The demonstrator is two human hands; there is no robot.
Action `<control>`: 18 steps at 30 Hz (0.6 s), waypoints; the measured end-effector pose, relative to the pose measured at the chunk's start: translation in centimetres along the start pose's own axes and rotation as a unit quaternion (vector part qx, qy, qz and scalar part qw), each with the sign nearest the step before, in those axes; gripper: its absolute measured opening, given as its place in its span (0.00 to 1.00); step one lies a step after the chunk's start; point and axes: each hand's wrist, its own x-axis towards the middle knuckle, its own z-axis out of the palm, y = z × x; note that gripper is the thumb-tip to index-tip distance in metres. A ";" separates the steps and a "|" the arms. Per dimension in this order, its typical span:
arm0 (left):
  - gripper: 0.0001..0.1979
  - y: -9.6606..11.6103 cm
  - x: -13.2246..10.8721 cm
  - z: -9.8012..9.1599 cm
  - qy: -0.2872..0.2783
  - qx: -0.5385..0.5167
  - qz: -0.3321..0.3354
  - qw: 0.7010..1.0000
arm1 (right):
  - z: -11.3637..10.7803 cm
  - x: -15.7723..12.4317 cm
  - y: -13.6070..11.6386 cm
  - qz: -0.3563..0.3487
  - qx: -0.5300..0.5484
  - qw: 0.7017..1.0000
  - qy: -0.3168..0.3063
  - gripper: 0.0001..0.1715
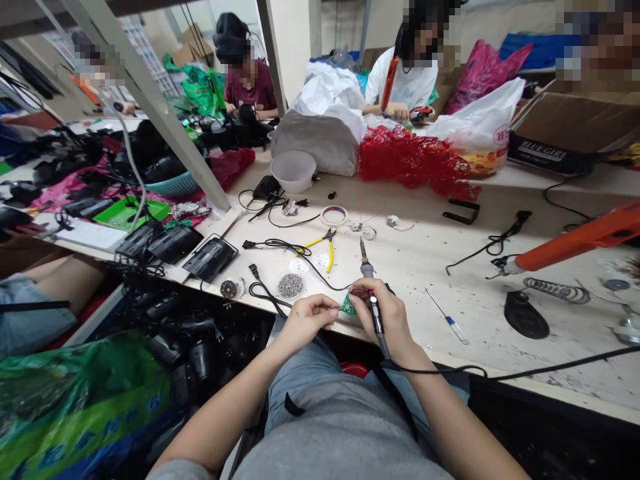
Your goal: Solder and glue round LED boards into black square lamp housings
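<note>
Both hands meet at the near edge of the surface [425,260]. The left hand [310,317] pinches its fingers shut on the left edge of a small green circuit board [349,306]. The right hand [387,317] has its fingers wrapped around the handle of a soldering iron [368,271], tip pointing up and away, and seems to steady the board's right side. The board looks light, thin and stiff, with delicate parts on its face, so its bare edges are likely the safest hold. A dish of small metal parts [291,285] sits just left, with yellow-handled pliers [323,243] beyond
</note>
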 end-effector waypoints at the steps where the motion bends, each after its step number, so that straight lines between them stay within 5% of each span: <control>1: 0.15 -0.1 0.0 -0.1 -0.003 0.000 0.000 1.000 | -0.1 0.1 0.1 0.005 0.006 1.000 -0.015 0.09; 8: 0.16 -0.3 -0.1 -0.5 -0.039 0.003 -0.020 0.999 | -0.6 0.8 0.7 0.003 0.039 0.993 -0.115 0.09; 18: 0.10 -0.8 0.3 -0.1 -0.037 -0.027 -0.018 0.999 | -0.3 1.0 0.6 -0.026 0.049 0.987 -0.148 0.09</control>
